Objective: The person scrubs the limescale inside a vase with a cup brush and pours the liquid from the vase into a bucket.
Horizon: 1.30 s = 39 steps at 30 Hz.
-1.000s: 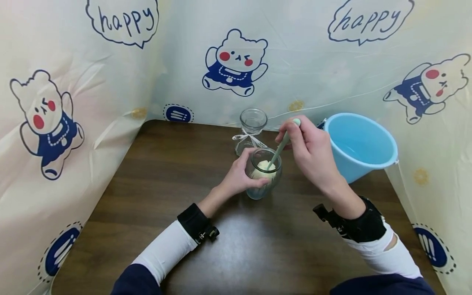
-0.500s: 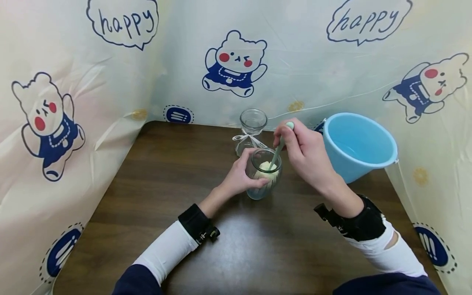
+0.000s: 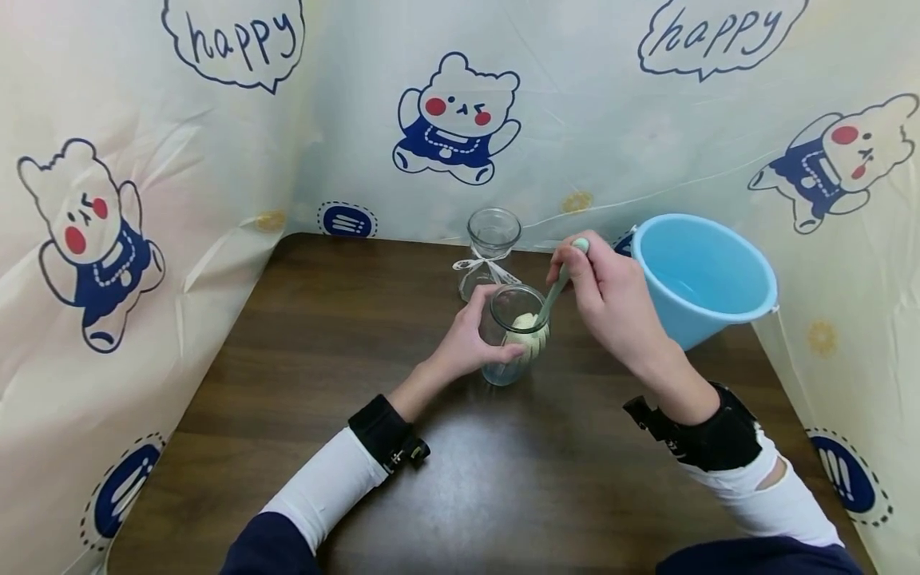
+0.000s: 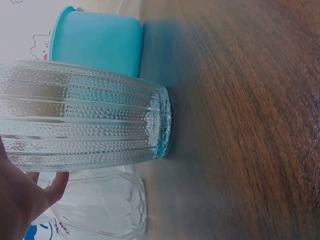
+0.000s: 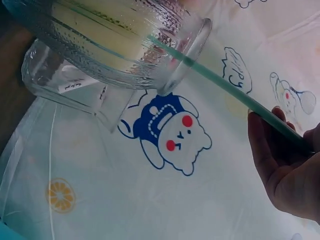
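The stick (image 5: 225, 86) the right grip (image 3: 611, 291) pinches has shifted rightward, left grip (image 3: 463, 343) clasping jar (image 4: 110, 120), brown table (image 3: 323, 335) below, curtain (image 3: 589, 120) behind.

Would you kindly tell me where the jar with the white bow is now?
In the head view, the bow-tied jar stands near the back edge of the table, beyond the ribbed jar in the left hand, left of the blue bucket.

A vase (image 3: 490, 251) stands on the table (image 3: 323, 335) behind the jar (image 4: 95, 120), both left of the bucket (image 3: 683, 321).
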Available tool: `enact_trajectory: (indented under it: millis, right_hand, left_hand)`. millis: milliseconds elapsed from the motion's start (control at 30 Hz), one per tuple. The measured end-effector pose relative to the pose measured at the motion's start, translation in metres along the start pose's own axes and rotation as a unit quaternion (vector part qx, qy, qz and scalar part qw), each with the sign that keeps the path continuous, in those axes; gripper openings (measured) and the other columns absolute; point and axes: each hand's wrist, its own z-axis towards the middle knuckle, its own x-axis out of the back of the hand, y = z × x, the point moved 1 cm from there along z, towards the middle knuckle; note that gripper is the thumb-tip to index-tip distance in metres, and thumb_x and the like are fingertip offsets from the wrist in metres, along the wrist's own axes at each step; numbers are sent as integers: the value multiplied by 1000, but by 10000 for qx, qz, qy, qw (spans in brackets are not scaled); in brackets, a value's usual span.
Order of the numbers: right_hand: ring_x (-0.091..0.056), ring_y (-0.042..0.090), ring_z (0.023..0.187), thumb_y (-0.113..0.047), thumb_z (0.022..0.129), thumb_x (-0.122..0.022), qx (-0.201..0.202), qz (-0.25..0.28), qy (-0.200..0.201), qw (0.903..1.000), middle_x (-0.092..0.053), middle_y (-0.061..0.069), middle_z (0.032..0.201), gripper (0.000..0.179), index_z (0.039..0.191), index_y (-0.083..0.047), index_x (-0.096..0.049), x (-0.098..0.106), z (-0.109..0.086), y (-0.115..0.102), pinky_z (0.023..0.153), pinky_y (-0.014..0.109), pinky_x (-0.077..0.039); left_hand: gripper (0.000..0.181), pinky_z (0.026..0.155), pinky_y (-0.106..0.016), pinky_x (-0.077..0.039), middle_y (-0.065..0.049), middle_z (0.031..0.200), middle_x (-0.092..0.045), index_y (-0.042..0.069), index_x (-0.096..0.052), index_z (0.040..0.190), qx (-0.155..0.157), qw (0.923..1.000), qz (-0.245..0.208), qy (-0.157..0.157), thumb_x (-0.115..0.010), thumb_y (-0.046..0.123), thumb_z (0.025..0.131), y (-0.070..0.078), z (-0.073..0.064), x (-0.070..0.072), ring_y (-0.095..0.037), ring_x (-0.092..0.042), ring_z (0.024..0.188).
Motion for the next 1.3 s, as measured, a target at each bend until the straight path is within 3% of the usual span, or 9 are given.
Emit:
enact_trajectory:
  millis: [200, 333, 600, 900, 1133, 1300]
  right_hand:
    - [-52, 10, 69, -19, 104, -43, -54, -11, -467, 9989, -64, 1, 85, 20, 97, -6, -58, -12, -7, 8, 63, 28, -47]
    - [-46, 9, 61, -20, 103, -46, -87, -204, -740, 9970, -65, 0, 84, 17, 100, -8, -58, -17, -10, 10, 56, 28, -44]
    - [-56, 7, 68, -14, 100, -51, 149, -207, -10, 9997, -67, 3, 82, 14, 98, -3, -59, -3, -1, 0, 64, 30, -48]
    - [-50, 8, 60, -19, 100, -52, -71, -479, -522, 9975, -69, 4, 84, 15, 101, -6, -59, -23, -19, 16, 54, 28, -46]
    - [-63, 10, 62, -20, 101, -50, -89, -240, -166, 9995, -70, 6, 87, 19, 100, -3, -59, -7, -11, 8, 58, 31, -57]
    - [-65, 11, 66, -19, 101, -50, -237, -119, -389, 9989, -70, 8, 87, 17, 100, -3, -58, -14, -17, 14, 61, 31, -58]
  left_hand:
    - [85, 101, -42, -43, -15, 134, -55, 12, -40, 135, 123, 9999, -33, -3, -87, 27, 66, -1, 1, 1, -23, -52, 119]
    - [85, 99, -40, -46, -11, 135, -55, 14, -39, 136, 198, 9998, 6, -50, -86, 28, 67, -1, 0, 1, -21, -53, 117]
    - [86, 103, -42, -42, -9, 137, -53, 14, -38, 136, 168, 9998, 57, -57, -87, 29, 66, -2, -2, 2, -18, -49, 123]
    - [85, 96, -41, -48, -9, 136, -53, 16, -37, 137, 321, 9993, -19, -180, -85, 29, 69, 0, -3, 0, -20, -55, 114]
    - [85, 103, -43, -42, -9, 137, -53, 14, -39, 135, 251, 9996, -79, -72, -87, 26, 66, -1, -3, 1, -20, -50, 121]
    - [85, 102, -42, -43, -7, 136, -53, 15, -38, 136, 269, 9996, -54, -102, -86, 27, 67, -2, -3, -1, -19, -51, 120]
